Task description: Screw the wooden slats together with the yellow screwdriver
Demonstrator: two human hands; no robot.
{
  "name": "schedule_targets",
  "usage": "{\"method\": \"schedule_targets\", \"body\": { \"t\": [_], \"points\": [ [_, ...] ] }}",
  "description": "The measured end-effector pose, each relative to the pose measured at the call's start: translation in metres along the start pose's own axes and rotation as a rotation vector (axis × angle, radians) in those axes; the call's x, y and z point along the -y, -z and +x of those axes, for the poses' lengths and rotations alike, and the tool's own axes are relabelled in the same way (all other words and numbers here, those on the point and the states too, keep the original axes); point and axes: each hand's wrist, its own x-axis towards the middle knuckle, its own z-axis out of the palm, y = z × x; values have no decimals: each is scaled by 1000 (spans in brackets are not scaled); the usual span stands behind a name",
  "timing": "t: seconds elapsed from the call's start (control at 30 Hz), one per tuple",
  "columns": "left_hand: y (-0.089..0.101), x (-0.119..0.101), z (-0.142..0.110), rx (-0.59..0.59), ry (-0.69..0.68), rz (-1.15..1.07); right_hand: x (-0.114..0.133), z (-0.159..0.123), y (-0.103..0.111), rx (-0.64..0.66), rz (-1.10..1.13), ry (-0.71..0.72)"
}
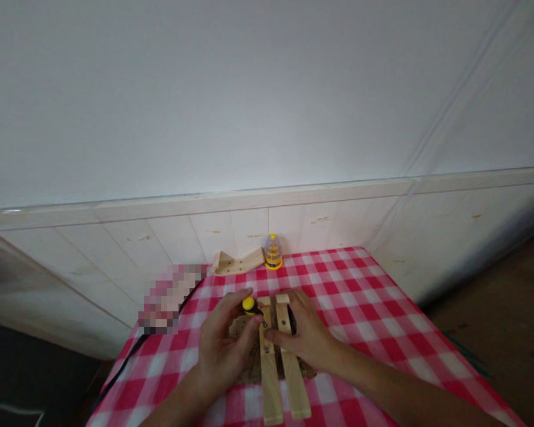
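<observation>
Wooden slats (272, 385), hands (220, 341) (312, 337) clamped, left on screwdriver (249, 305), right on slats, tablecloth (360, 296) spreading to its right edge

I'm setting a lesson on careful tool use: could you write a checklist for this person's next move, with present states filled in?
1. Yellow-and-black screwdriver in the left hand: ok.
2. Right hand on the wooden strips: ok, thumb over one strip.
3. Screwdriver tip seated in a screw: cannot tell, too small and partly hidden.
4. Clear plastic container with yellow base upright: ok.
5. Separate wooden piece away from the hands: ok, near the wall.
</observation>
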Motion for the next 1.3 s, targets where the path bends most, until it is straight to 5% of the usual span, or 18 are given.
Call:
{"method": "schedule_targets", "body": {
  "t": [0.87, 1.3],
  "points": [
    [-2, -10, -4, -7, -114, 7, 7, 2, 5, 44, -8, -46],
    [9, -8, 0, 147, -191, -59, 6, 1, 3, 30, -6, -55]
  ]
}}
